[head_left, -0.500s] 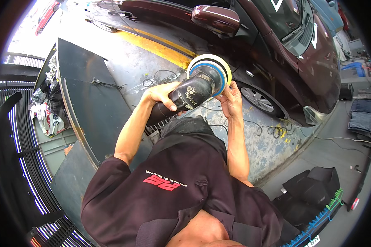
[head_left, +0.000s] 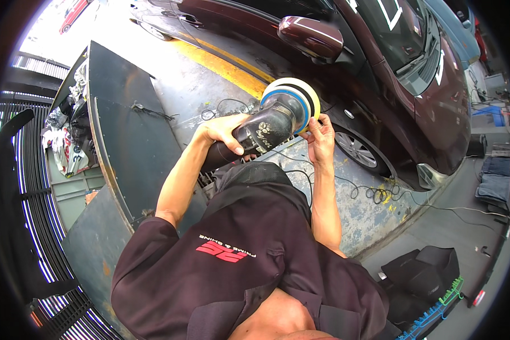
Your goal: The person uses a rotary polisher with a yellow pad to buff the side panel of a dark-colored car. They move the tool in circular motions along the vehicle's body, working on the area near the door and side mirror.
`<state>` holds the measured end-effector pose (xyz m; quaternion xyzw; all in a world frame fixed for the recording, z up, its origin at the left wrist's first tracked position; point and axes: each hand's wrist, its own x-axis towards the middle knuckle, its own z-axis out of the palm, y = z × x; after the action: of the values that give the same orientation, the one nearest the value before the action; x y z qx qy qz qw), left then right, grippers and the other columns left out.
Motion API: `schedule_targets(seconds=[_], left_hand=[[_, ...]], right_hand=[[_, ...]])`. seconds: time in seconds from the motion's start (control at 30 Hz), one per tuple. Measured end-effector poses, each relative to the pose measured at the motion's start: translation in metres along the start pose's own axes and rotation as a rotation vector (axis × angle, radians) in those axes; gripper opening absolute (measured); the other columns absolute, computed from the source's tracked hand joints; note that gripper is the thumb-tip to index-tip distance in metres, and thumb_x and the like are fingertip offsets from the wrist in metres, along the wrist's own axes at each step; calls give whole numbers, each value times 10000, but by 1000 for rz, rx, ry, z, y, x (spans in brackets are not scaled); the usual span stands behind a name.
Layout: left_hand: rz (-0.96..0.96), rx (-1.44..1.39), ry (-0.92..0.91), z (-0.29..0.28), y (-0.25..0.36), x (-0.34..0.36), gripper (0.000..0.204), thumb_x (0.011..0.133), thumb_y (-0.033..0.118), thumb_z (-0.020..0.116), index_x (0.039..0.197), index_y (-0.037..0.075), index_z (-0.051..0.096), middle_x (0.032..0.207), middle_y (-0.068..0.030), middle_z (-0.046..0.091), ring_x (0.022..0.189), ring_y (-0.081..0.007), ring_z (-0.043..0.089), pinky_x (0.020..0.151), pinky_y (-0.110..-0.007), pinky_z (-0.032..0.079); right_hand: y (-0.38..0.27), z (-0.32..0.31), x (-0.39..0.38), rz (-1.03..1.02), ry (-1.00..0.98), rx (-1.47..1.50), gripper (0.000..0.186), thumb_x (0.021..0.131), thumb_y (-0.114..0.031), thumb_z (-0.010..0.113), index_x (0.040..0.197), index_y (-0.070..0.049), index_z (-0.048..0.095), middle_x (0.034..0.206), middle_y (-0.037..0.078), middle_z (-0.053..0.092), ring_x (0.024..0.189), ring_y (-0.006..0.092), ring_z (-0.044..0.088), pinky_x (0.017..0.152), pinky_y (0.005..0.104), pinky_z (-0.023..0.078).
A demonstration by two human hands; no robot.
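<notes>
gripping the black polisher [head_left: 264,129] at its left end with the left hand [head_left: 226,135], with the thumb on top and the other fingers mostly hidden. held between both hands, slanting with its long axis from lower left to upper right. at the polisher's right end, touching the edge of the yellow pad [head_left: 317,101] with the fingertips of the right hand [head_left: 322,144], nearer to this pad than the left; cannot tell if pinching firmly. hands apart from each other. farther right of the polisher, seeing the dark red car [head_left: 374,85].

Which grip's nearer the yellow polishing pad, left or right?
Right. The right grip is at the rim of the yellow polishing pad; the left grip is farther back, around the body of the handheld polisher.
</notes>
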<state>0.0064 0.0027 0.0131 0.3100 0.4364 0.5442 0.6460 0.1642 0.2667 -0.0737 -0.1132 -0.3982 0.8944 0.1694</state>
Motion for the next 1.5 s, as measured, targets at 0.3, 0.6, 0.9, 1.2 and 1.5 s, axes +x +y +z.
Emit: schedule_targets(seconds=[0.3, 0.6, 0.9, 1.2, 1.5], left_hand=[[19, -15, -19, -54, 5, -43, 849, 644, 212, 987, 1346, -57, 592, 1062, -168, 754, 878, -245, 777, 806, -383, 659], [58, -55, -19, -144, 30, -111, 816, 637, 212, 1002, 1311, -50, 624, 1020, -161, 751, 842, -256, 779, 769, -372, 653], [87, -85, -45, -219, 32, -187, 781, 626, 195, 1001, 1274, -47, 638, 1008, -148, 747, 840, -253, 782, 758, -368, 660], [287, -210, -88, -258, 42, -241, 837, 700, 143, 968, 1401, -32, 547, 1056, -197, 746, 890, -288, 775, 811, -447, 665], [495, -278, 95, -302, 43, -303, 838, 689, 181, 989, 1378, -61, 580, 1091, -235, 730, 975, -308, 756, 822, -435, 674]], right_hand=[[37, 42, 31, 27, -75, 25, 215, 1084, -125, 689, 1244, -30, 582, 1102, 143, 801, 977, 213, 787, 867, 465, 688], [98, 125, 80, 2, -70, 0, 179, 1102, -156, 662, 1246, -67, 603, 1120, 102, 798, 984, 209, 790, 884, 478, 674], [162, 200, 124, 27, -181, 12, 203, 1124, -204, 628, 1292, -90, 629, 1207, 82, 773, 1041, 217, 774, 896, 471, 666], [212, 242, 237, 201, 107, 371, 877, 1035, -801, 389, 1587, -139, 548, 1614, 137, 574, 1495, 380, 514, 1228, 623, 413], [242, 390, 290, 435, -224, 226, 944, 1058, -817, 247, 1564, -82, 554, 1581, 155, 595, 1451, 384, 563, 1234, 608, 421]])
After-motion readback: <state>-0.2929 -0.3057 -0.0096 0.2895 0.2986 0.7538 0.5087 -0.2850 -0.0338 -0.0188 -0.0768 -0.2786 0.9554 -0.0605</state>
